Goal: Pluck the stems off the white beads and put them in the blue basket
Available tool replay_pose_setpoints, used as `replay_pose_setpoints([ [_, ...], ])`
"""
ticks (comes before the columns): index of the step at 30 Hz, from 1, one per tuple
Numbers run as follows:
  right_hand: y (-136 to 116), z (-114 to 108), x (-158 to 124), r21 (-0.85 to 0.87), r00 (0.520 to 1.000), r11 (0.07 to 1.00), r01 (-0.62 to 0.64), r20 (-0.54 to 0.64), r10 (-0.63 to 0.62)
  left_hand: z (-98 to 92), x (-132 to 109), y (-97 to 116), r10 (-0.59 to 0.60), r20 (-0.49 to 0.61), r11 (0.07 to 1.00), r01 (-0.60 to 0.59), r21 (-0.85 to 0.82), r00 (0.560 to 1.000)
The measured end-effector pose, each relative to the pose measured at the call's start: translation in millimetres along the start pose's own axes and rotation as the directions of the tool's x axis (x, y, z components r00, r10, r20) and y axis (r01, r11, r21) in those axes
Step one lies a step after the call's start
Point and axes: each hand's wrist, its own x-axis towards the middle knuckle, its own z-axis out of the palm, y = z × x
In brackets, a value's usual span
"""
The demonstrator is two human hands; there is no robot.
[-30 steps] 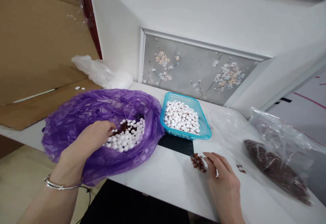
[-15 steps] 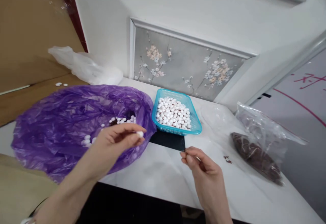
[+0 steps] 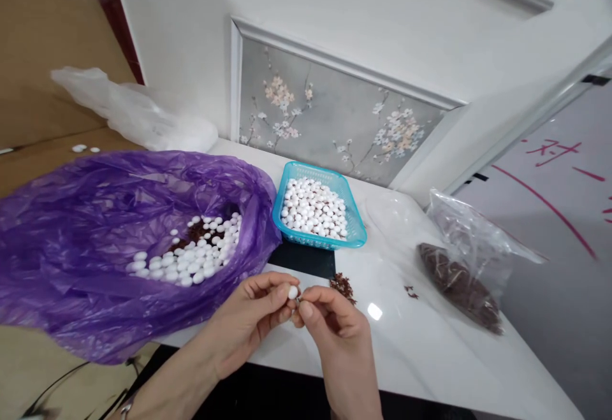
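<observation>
Between the thumb and fingertips of my left hand is a small white ball. My right hand meets it, its thumb and index finger pinched at the ball's right side; whatever it grips is too small and covered to make out. Just behind the right hand lies a heap of reddish-brown bits. To the left, an open purple plastic bag holds many loose white balls and some brown bits. A blue basket beyond my hands is filled with white pieces showing brown specks.
A clear bag of brown material lies at the table's right, near a few stray brown bits. Behind the purple bag rests a crumpled white plastic bag. A dark flat item lies before the basket; a whiteboard stands right.
My hands have come together, the left moving right with the white ball and the right moving left. The view has shifted, uncovering the balls in the purple bag and the brown heap.
</observation>
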Motion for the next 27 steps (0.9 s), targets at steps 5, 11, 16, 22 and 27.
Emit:
replay_pose_setpoints([
  [5,-3,7,-2,0.036,0.997,0.999,-0.025,-0.071,0.028,-0.7,-2,0,0.014,-0.008,1.000,-0.014,0.006,1.000],
  [11,0,7,-2,-0.017,0.998,1.000,-0.002,-0.061,0.001,-0.1,-3,0,0.017,-0.014,0.999,-0.016,0.050,1.000],
  [16,3,4,-1,-0.119,0.999,0.993,0.026,-0.026,-0.029,0.6,-4,0,0.029,-0.069,0.996,-0.023,0.089,0.997],
  [22,7,4,-1,-0.119,0.999,0.993,0.022,-0.031,-0.025,-0.9,-5,-3,0.073,-0.109,0.989,-0.058,0.133,0.991],
  [27,10,4,0,-0.123,0.998,0.991,0.052,-0.039,-0.057,-3.3,-4,-5,0.108,-0.129,0.982,-0.086,0.168,0.986],
])
